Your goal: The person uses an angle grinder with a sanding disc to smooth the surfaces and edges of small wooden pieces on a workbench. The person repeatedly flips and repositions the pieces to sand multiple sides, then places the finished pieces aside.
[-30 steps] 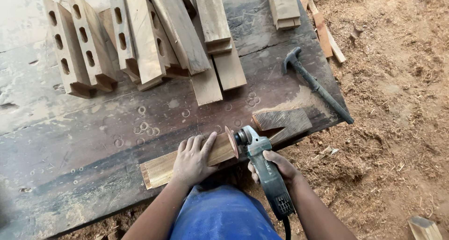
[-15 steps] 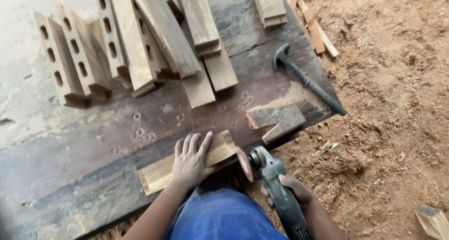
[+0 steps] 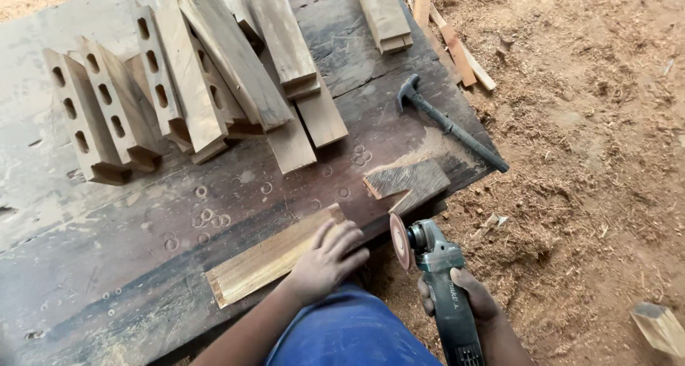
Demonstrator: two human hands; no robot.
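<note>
- Sawdust-covered ground (image 3: 592,159) lies all round a dark, scarred worktop (image 3: 107,266); loose footing for anyone crouched at its near edge.
- My left hand (image 3: 325,262) lies flat, fingers spread, on the near end of a pale wood block (image 3: 264,259) that sits at the worktop's front edge.
- My right hand (image 3: 460,298) is closed round the body of a green angle grinder (image 3: 446,295); its disc (image 3: 399,241) stands just beside the block's end, apart from it, and close to my left fingertips.
- Risk: the disc could catch the block's corner and kick toward my left hand. Cause would be the small gap between fingers and disc, and only a palm's weight holding the block, no clamp that I can see.
- Risk: the block may skid on the dusty worktop under side pressure.
- Cannot tell whether the disc is spinning; I see no guard on the side facing me.
- Beyond the block, a wedge-shaped offcut (image 3: 410,180) lies near the disc; it could be flung if touched.
- A hammer (image 3: 449,123) lies farther back from the block at the worktop's edge, and slotted timbers (image 3: 107,116) are stacked well behind it.
</note>
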